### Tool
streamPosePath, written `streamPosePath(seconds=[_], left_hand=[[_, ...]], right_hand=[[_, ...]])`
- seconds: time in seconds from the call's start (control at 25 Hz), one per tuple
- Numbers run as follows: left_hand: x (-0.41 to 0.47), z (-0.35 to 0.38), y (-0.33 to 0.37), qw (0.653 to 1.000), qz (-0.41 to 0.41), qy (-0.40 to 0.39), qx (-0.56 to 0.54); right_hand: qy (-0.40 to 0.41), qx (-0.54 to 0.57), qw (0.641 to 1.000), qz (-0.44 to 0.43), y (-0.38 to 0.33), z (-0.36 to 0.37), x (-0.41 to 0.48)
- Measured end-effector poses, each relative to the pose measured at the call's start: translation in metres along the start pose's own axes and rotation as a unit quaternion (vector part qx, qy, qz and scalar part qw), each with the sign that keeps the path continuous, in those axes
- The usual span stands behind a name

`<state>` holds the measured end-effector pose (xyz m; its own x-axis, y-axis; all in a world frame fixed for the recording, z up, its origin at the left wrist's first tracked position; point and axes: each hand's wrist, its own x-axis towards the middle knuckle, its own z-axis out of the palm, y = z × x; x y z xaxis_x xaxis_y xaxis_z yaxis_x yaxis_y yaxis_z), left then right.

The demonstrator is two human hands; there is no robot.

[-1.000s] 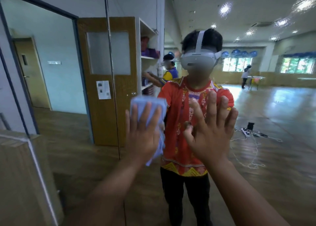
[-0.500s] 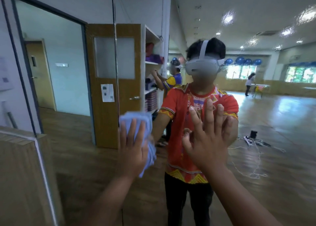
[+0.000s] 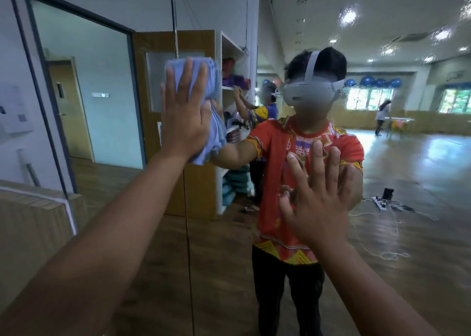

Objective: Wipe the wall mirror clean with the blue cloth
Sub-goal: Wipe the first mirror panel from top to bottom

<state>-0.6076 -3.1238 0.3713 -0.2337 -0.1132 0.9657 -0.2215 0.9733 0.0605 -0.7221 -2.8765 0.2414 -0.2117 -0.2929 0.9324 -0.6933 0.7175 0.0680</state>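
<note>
**While pinned to the mirror [image 3: 407, 233], soft and apt to slip**

Though folded into a thick wad, cloth [image 3: 216, 129] judged light, limp and pliant. Bunched above the fingertips, with a loose tail hanging beside the heel of the left grip [image 3: 184, 111]. Sits high on the mirror, left of the reflected person, right over the vertical seam [image 3: 188, 233] between two panes.

Left grip released, not clenched. Fingers straight and close together, palm pressing the cloth flat to the glass rather than curling round it. Held there by pressure alone, so likely to slide out or drop the tail once eased off. Better taken over the thick folded middle, palm centred, tail tucked under.

Right grip [image 3: 318, 208] likewise released, grasping nothing. Fingers spread and straight, laid flat on the mirror, lower and to the right, well apart from the cloth. Probably bracing. Apt to leave prints needing a pass of their own.

Mirror hard, smooth, rigid, fixed to the wall. Judged fragile under a knock, safe under even palm pressure. Worth going gently at the seam, for fear of snagging fabric on an edge.

As for containers, none on the near side of the glass. Only in reflection, a white shelf unit [image 3: 230, 53] beside a wooden door [image 3: 198, 183]. Something purple on an upper shelf, stacked teal and dark things lower down. Too blurred to name further.
</note>
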Motion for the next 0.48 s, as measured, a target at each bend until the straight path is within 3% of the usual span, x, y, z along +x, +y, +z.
streamPosePath(seconds=[0.08,0.2,0.4,0.48], left_hand=[[-0.001,0.004,0.001,1.0,-0.007,0.025,0.002],[-0.07,0.02,0.001,0.998,-0.026,0.053,0.004],[-0.26,0.053,-0.006,0.992,-0.096,-0.077,0.014],[-0.287,0.053,-0.006,0.987,-0.119,-0.112,0.0]], right_hand=[[0.003,0.004,1.0,-0.001,0.0,0.001,0.0],[0.012,0.001,1.0,-0.003,0.001,0.0,0.0],[-0.004,-0.005,1.0,0.004,-0.001,-0.004,0.0],[-0.009,0.006,1.0,0.0,-0.001,-0.008,0.001]])
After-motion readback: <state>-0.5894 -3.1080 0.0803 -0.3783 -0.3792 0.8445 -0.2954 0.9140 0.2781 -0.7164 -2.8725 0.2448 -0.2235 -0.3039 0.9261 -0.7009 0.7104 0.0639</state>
